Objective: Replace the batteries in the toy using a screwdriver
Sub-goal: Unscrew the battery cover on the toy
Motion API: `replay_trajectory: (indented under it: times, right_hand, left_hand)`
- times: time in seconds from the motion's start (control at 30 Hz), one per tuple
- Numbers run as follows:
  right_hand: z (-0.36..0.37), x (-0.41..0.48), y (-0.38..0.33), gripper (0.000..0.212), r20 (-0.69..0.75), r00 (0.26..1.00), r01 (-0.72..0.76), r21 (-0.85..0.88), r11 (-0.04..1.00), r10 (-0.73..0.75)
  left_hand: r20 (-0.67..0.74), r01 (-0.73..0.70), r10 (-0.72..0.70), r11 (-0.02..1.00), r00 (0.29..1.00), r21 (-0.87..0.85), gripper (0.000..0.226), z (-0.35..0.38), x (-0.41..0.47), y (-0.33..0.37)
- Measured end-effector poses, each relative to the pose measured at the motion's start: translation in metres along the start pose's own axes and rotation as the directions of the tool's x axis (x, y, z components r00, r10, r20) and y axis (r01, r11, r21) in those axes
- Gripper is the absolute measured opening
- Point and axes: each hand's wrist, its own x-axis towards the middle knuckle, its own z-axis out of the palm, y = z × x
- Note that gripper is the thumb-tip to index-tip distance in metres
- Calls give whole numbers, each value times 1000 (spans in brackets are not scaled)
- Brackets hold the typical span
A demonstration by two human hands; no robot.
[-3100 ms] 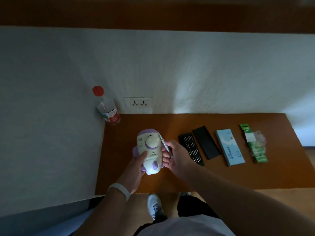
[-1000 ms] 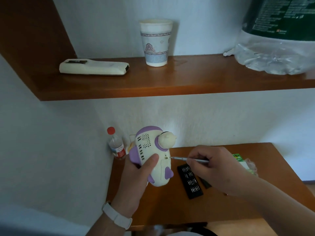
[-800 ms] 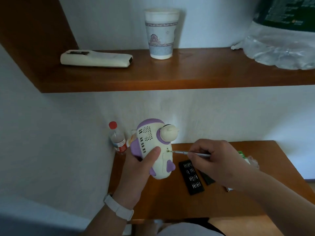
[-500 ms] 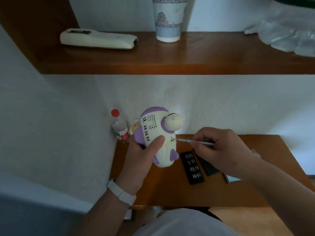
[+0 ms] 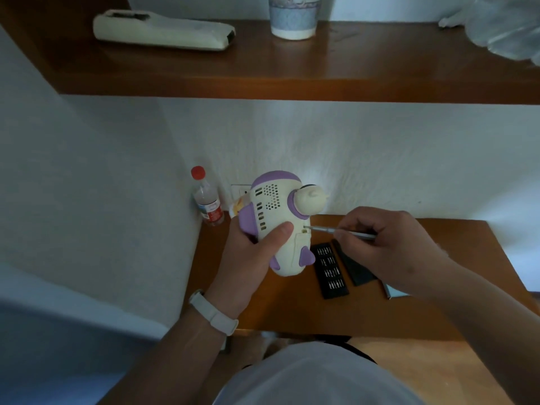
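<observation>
Left hand [image 5: 248,258] gripping toy [image 5: 277,226], right hand [image 5: 388,247] pressing screwdriver [image 5: 336,230] tip into it

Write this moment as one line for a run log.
left hand: holds toy above table | right hand: screwdriver tip at toy's screw | battery cover: closed

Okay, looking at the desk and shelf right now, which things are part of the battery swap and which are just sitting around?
In use:
- toy, in left hand
- screwdriver, in right hand
- bit case

Lying about:
- water bottle
- remote and paper cup on shelf
</observation>
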Motion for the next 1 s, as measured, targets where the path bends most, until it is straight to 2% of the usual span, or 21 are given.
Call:
replay_trajectory:
  times: [0.33,0.47,0.6,0.7,0.83,1.0]
  right_hand:
    - [-6,-1,6,14,27,1000,-15,-55,998,16]
    - [-8,-1,6,18,36,998,-49,-72,996,52]
    - [-9,-2,5,20,54,994,-83,-125,989,90]
    - [-10,-1,4,20,77,993,-78,-184,980,94]
    - [-9,0,5,18,97,990,-88,-180,980,107]
    - [-11,2,7,12,102,994,-16,-192,981,36]
  left_hand:
    - [-22,-12,13,998,1000,53,39,5,0,-7]
    - [-47,-10,14,997,999,70,53,7,1,-9]
    - [-104,6,8,990,995,140,77,8,2,-13]
    - [-141,18,16,971,990,237,73,7,3,-18]
    - [-153,22,24,956,988,292,69,5,4,-22]
    - [-135,48,-16,972,991,229,72,4,6,-19]
